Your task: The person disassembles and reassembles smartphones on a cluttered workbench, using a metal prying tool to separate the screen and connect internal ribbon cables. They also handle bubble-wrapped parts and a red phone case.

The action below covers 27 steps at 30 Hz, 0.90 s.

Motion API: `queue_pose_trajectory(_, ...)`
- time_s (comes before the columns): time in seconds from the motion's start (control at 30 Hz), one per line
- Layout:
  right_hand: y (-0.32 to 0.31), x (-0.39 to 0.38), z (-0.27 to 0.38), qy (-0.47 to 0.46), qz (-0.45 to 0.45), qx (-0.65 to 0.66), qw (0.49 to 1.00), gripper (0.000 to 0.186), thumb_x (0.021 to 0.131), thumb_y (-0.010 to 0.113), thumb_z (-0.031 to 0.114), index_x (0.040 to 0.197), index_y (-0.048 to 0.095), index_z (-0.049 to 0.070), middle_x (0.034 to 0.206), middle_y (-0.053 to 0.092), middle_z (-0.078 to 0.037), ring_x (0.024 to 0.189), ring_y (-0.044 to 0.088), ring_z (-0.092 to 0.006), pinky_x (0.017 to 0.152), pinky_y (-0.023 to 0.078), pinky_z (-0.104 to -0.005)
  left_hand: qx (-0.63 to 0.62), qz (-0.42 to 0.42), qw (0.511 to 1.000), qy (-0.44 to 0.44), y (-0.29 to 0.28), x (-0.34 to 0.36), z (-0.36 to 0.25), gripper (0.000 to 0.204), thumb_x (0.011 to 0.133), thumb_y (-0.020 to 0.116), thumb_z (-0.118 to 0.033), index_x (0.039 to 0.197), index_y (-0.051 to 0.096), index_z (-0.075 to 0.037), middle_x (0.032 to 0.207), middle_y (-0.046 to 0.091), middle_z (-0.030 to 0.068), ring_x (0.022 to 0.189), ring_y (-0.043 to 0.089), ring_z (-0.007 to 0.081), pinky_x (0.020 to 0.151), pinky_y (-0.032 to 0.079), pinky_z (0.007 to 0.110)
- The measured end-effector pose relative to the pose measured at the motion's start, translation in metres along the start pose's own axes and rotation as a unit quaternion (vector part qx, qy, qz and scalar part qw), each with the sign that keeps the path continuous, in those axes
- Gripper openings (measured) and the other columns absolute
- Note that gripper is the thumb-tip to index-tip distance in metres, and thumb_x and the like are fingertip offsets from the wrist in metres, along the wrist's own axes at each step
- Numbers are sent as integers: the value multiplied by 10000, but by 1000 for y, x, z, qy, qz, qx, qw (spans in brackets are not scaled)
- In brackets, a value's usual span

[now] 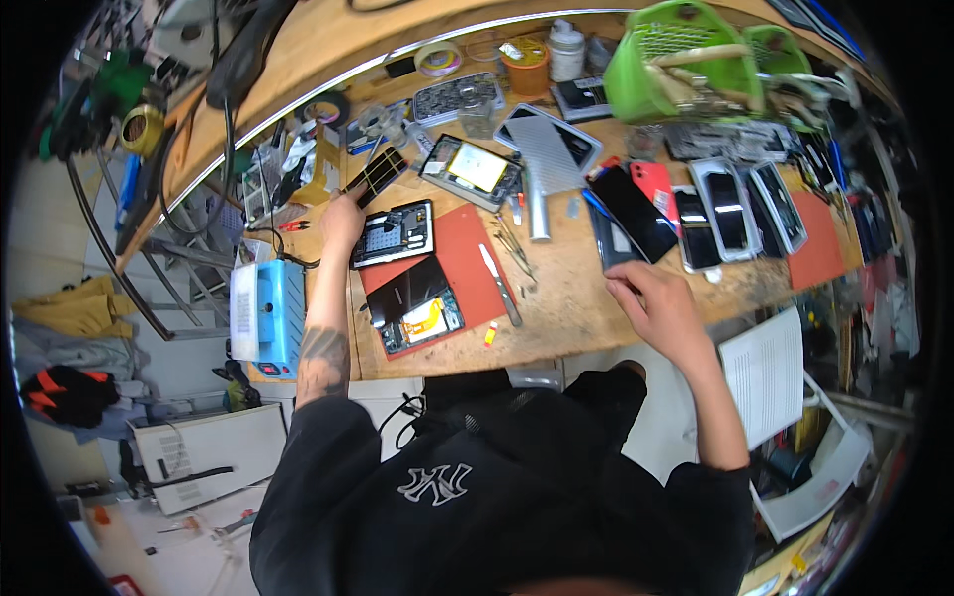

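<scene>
My left hand [343, 221] is closed on the near end of a dark panel with gold-coloured lines [380, 177], at the left of the bench. Just right of that hand lies an opened device housing [396, 234] with a white rim. Nearer to me, an opened tablet [427, 320] with a yellow label inside rests on a red mat [467, 233], and its dark screen [407, 291] lies over part of it. My right hand [656, 303] hovers at the bench's front, fingers curled together, with nothing visible in them. Beyond its fingertips is a black phone [634, 211].
A thin knife [499, 285] lies across the mat's right edge, near tweezers [513, 246]. Several phones [725, 211] sit at the right. Behind stand another opened device [471, 171], a foil roll [538, 204] and a green basket [686, 60]. A blue machine [281, 313] stands at the left.
</scene>
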State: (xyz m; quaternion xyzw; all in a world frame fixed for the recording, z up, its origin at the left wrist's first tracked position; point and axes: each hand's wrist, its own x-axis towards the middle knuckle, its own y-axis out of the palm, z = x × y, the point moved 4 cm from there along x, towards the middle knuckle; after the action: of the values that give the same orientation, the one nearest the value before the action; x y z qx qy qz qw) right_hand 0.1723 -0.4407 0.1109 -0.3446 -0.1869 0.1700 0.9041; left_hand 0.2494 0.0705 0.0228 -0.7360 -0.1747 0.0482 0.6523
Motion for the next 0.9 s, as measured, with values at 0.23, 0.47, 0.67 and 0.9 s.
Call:
queue_pose_trajectory(0.23,-89,-177,28,394,-98,90,909,109,956,671,82,1030,715,16,792,749,-112,731,742,-204,668,561,-356,31,68,996,58,-19,-16,-90,554,888,578,-108,1435,576,-197,1181,673,272,1051,688,420,886,550,537)
queue_pose_trajectory(0.47,-161,-346,84,292,-239,53,925,166,967,649,208,1036,705,67,961,741,-160,867,697,-393,773,562,-468,-343,81,904,244,-30,-153,-297,363,992,586,-113,1328,612,23,1225,695,266,1092,687,403,926,540,449)
queue_pose_trajectory(0.67,-222,-486,121,367,-392,-28,843,167,980,654,240,1036,708,92,895,740,-122,800,712,-347,736,557,-445,-286,447,793,300,-1,-333,-406,142,961,687,-122,1002,742,3,823,726,94,777,665,149,733,536,324)
queue_pose_trajectory(0.9,-299,-653,147,461,-608,-40,645,235,969,666,279,927,695,50,735,658,-178,670,655,-364,627,501,-442,23,574,706,414,53,-456,-510,228,998,643,-177,1149,688,-11,945,732,118,831,696,241,739,553,399)
